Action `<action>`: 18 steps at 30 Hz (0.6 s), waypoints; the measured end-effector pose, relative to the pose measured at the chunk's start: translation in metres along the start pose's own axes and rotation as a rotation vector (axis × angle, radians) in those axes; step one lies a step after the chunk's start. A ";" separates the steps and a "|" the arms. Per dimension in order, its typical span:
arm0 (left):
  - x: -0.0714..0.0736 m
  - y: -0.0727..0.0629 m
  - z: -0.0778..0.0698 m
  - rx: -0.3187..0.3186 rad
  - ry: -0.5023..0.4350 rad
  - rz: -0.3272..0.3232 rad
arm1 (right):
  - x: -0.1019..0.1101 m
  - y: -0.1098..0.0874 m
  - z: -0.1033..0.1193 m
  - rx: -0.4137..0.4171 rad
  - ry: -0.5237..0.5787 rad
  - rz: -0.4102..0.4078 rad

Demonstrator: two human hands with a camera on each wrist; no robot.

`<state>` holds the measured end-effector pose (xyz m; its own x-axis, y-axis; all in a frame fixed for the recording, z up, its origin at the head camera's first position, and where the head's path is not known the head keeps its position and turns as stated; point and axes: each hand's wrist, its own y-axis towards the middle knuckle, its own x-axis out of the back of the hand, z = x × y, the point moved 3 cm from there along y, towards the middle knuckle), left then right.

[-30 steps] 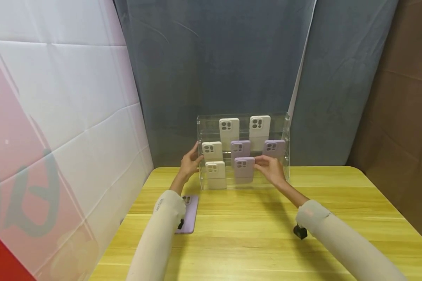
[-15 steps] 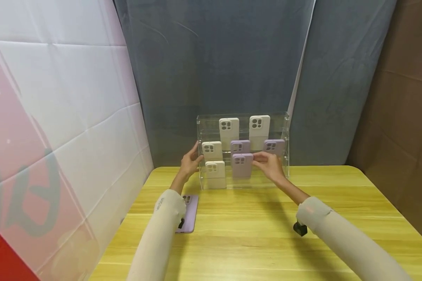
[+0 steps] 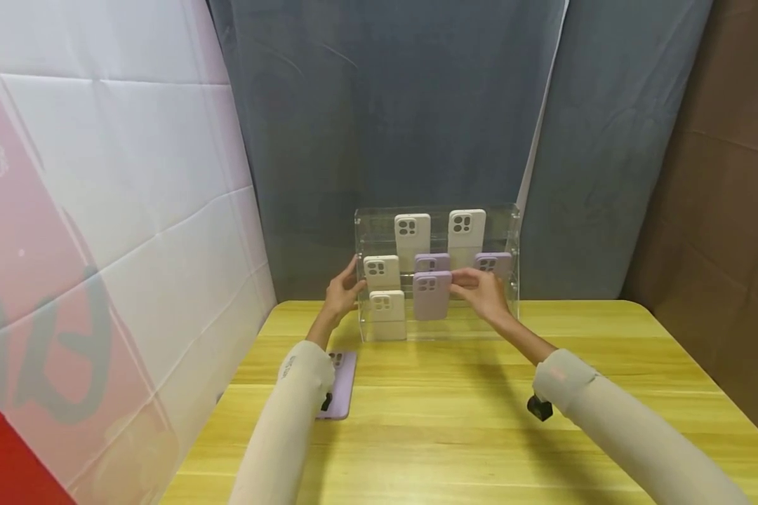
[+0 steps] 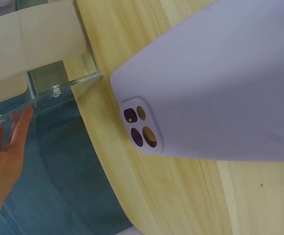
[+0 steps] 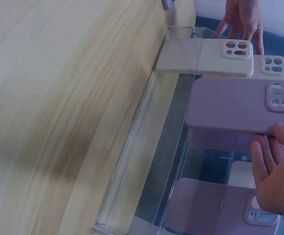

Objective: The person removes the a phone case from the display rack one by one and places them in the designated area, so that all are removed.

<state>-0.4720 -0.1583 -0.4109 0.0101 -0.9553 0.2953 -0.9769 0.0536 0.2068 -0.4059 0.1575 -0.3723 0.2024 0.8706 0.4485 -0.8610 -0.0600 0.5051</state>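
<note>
With thumb and fingers, my right hand pinches the right edge of a lavender phone case. That case is upright, camera cutouts at the top, in front of a clear acrylic display stand. In the right wrist view the held case overlaps another lavender case behind it. My left hand touches the stand's left side, its fingers extended along the panel in the left wrist view. Close to it, two cream cases stand in the left column.
Two cream cases fill the top tier. A lavender case stands at the right of the middle tier. Another lavender case lies on the wooden table by my left forearm. A grey curtain hangs behind.
My right hand has raised the lavender case from the stand's bottom tier and shifted it slightly left. My left hand has stayed at the stand's side.
</note>
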 end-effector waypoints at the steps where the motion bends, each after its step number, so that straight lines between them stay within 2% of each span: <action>1: 0.000 0.000 0.001 0.002 -0.001 0.001 | -0.001 0.000 0.001 -0.004 0.006 0.003; 9: 0.001 0.000 0.002 0.001 0.004 -0.011 | -0.014 0.000 0.005 -0.024 0.032 0.013; 18: 0.000 -0.001 -0.002 -0.006 0.007 -0.004 | -0.029 -0.006 0.008 -0.025 0.035 0.022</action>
<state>-0.4707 -0.1577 -0.4094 0.0157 -0.9534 0.3012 -0.9756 0.0514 0.2133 -0.4030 0.1291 -0.3821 0.1674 0.8860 0.4325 -0.8765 -0.0671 0.4768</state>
